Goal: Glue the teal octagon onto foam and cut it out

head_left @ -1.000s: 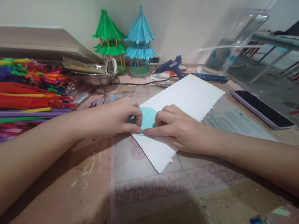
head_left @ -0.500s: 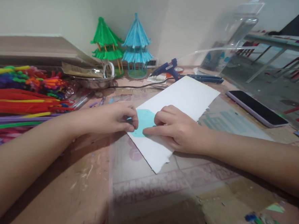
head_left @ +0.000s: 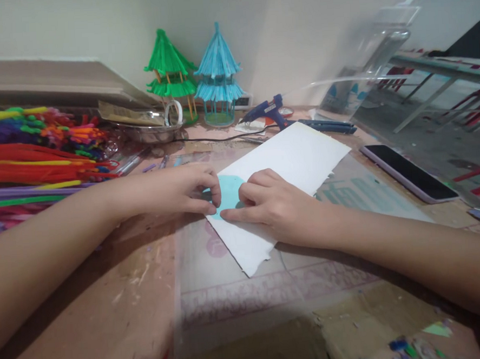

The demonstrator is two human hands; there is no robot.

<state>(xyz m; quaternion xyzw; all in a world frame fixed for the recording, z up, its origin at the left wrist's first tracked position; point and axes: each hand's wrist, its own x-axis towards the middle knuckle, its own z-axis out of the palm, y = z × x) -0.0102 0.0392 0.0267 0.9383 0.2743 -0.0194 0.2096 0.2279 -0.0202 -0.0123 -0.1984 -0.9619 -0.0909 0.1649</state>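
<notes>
Evidently, left hand [head_left: 184, 191]: thumb and forefinger bent close at the left side of the pale blue piece [head_left: 230, 188]; whether pinched on it, I cannot tell from where I stand. Right hand [head_left: 284, 209]: curled, one digit extended onto the piece; grasp likewise uncertain. Hazard, in my judgement: uneven pressure could skew the piece or slide the white sheet [head_left: 303, 151] beneath. Piece: three o'clock from left hand, ten from right. Sheet: reaching toward two o'clock. Glue gun [head_left: 270, 108]: beyond, one o'clock.
</notes>
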